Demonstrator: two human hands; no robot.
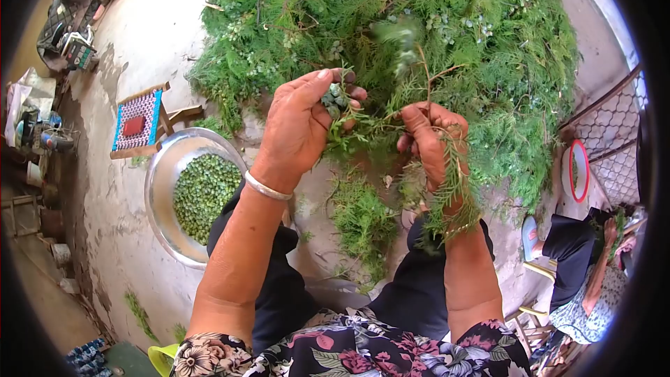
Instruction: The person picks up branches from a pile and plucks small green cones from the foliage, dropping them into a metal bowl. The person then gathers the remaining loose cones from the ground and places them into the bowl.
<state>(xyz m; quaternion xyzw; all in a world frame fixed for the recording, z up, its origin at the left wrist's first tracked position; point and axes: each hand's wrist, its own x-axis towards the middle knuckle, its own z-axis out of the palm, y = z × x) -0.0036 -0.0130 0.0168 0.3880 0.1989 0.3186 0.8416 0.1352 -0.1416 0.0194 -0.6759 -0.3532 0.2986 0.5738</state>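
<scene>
My left hand is raised over my lap, its fingers closed on a few small green berries picked from a sprig. My right hand grips a leafy green sprig by the stem, and more foliage hangs down over the wrist. A silver bangle sits on my left wrist. Below and to the left, a metal bowl on the ground holds a heap of the same green berries.
A big pile of green branches covers the concrete ground ahead. A small woven stool stands left of the bowl. Another person sits at the right by a red-rimmed basin and wire fence. Clutter lines the left wall.
</scene>
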